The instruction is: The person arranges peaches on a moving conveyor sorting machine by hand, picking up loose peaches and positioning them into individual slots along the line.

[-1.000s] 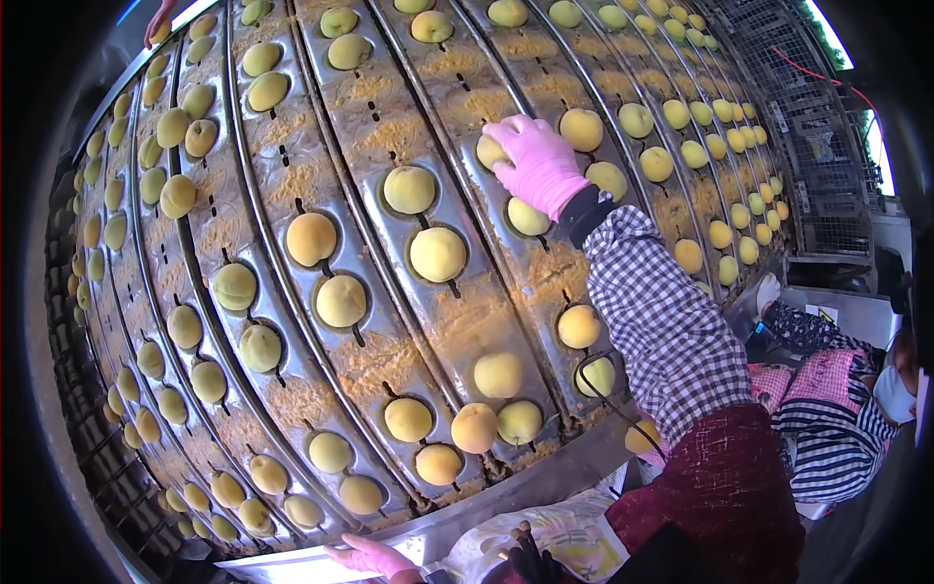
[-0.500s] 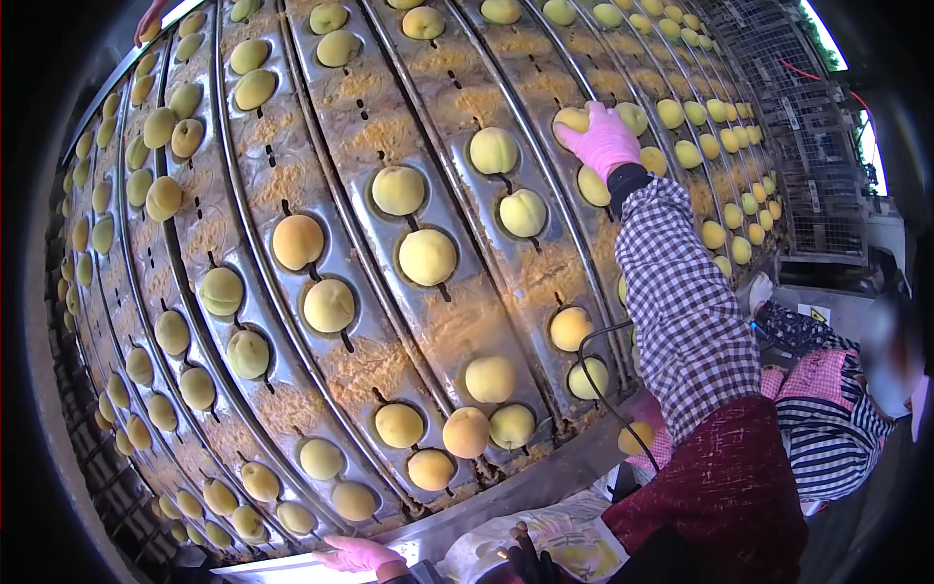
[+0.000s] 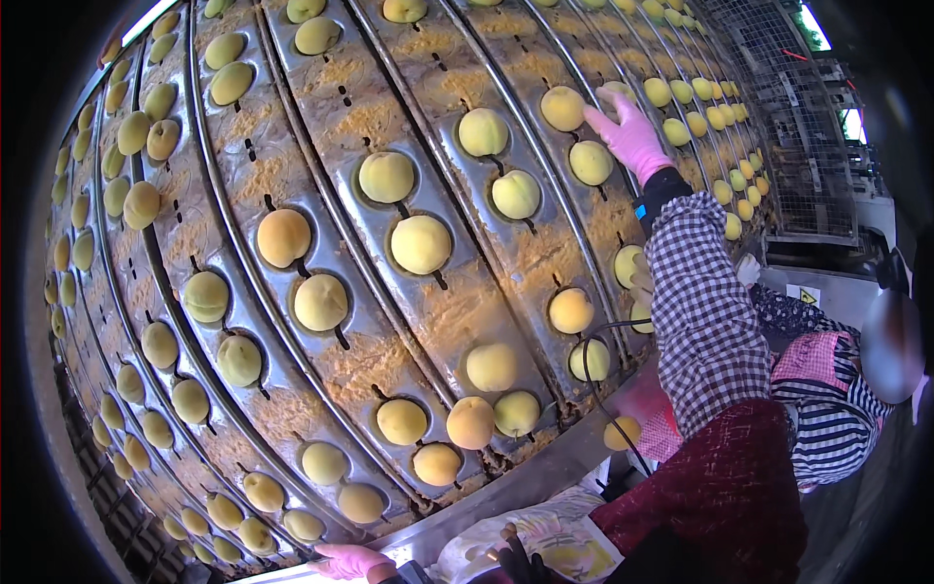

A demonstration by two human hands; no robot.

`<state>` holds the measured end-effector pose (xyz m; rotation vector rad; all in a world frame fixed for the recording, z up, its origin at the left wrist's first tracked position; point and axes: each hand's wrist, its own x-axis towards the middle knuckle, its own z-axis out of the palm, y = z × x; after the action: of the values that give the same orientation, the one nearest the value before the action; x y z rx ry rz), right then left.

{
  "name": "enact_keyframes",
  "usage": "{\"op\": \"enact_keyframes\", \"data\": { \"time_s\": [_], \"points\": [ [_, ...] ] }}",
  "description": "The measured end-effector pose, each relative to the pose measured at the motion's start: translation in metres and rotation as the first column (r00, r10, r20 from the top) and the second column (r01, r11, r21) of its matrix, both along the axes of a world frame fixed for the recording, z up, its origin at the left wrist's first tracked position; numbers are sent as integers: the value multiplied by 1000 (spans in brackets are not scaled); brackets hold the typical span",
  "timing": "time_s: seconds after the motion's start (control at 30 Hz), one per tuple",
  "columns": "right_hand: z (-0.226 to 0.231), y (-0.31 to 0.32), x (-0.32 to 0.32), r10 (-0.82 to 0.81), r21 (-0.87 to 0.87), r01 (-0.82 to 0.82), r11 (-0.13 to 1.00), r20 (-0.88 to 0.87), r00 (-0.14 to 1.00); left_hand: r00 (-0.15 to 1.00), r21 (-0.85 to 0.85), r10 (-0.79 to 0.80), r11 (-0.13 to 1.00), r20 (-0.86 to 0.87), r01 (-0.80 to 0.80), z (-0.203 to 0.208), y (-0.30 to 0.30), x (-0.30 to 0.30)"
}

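— Head view: where is my right hand [image 3: 630, 136]?
— On the conveyor [image 3: 457, 302], fingers spread open, touching a yellow peach [image 3: 564, 108] just left. Left hand [image 3: 352, 562] rests open below.

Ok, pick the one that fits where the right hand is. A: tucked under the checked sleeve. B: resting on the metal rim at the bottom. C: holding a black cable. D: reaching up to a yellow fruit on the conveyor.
D: the pink-gloved right hand stretches up to a yellow fruit in the cupped conveyor.

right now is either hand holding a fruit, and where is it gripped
Neither clearly. The right hand lies fingers-flat against a yellow fruit on the conveyor; no grip shows. The left hand rests on the near rim.
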<state>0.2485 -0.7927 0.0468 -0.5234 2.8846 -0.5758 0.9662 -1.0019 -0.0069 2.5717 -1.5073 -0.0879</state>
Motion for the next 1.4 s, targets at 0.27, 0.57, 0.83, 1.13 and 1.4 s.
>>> {"op": "enact_keyframes", "data": {
  "time_s": [0.27,0.57,0.83,1.13,1.4],
  "points": [
    [-14,-2,58,-62,519,105,848,-100,993,998,66,20,998,-53,-17,0,-48,43],
    [0,-85,136,102,149,-82,985,-131,986,995,42,37,998,95,-41,-25,-70,98],
    [2,-114,176,173,447,-120,887,-80,982,995,111,31,993,93,-42,-10,-66,76],
    [-2,-163,223,588,319,-595,738,128,798,990,105,75,991,121,-88,-19,-65,77],
    [-16,-136,237,320,-44,-317,947,137,937,993,111,59,991,103,-70,-15,-65,74]
  ]
}}
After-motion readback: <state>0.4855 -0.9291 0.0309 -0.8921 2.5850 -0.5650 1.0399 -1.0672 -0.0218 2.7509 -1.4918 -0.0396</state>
